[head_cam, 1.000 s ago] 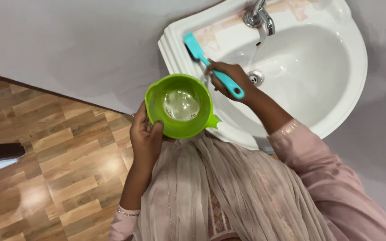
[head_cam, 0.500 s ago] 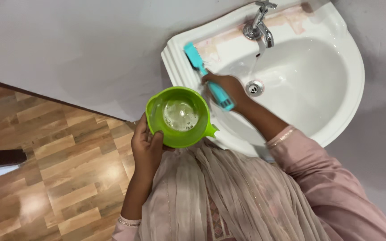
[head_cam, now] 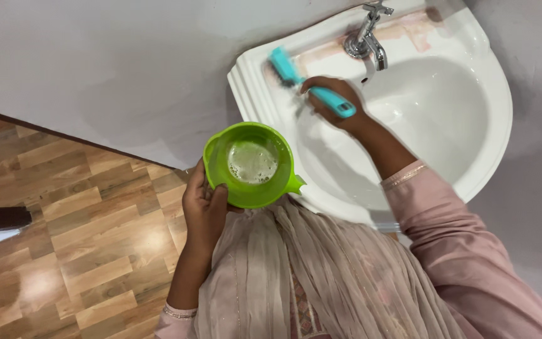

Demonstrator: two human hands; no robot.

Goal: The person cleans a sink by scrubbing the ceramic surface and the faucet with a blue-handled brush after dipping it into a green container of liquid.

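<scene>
Right hand (head_cam: 337, 103) closed round turquoise brush (head_cam: 308, 85) handle; long axis slants up-left, bristle head on white sink (head_cam: 472, 169) rim left of tap (head_cam: 368, 37). Left hand (head_cam: 203, 201) clasps green jug (head_cam: 249, 164) beside sink's left edge.

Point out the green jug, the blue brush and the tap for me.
green jug (head_cam: 241, 193): head view, on its outer wall near the left hand.
blue brush (head_cam: 283, 65): head view, on the brush head over the basin rim.
tap (head_cam: 366, 37): head view, on the metal spout.
</scene>
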